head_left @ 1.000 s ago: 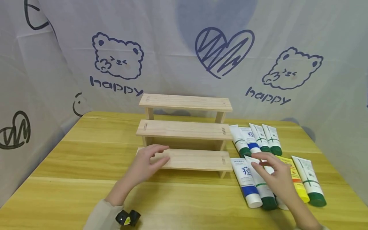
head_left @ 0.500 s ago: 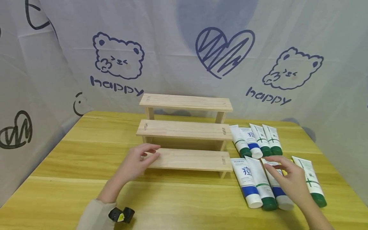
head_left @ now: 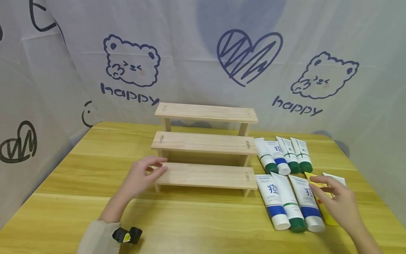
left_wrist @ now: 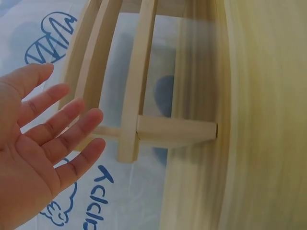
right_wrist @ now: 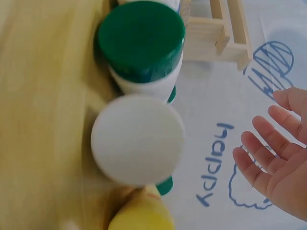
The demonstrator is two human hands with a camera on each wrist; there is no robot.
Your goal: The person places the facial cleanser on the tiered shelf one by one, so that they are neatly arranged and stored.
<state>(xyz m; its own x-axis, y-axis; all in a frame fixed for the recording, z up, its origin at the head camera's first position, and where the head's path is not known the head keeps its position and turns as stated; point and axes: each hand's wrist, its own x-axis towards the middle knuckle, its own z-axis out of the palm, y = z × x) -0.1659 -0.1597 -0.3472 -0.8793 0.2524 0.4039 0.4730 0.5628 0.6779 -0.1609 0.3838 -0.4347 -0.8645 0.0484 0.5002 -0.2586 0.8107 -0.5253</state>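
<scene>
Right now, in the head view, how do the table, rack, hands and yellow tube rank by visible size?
Table
Rack
Left hand and right hand: too alike to rank
Yellow tube, partly hidden by the right hand

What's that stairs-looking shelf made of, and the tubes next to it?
The shelf looks like bare wood: pale, matte, with faint grain. The tubes are probably smooth, soft plastic, since their ends look pressed flat. The caps look like harder plastic, smooth and round, but pictures can't prove it.

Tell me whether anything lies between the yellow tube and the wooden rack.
Yes: three white tubes lie side by side in the front row, between the yellow tube and the wooden rack; the middle one is green-capped.
</scene>
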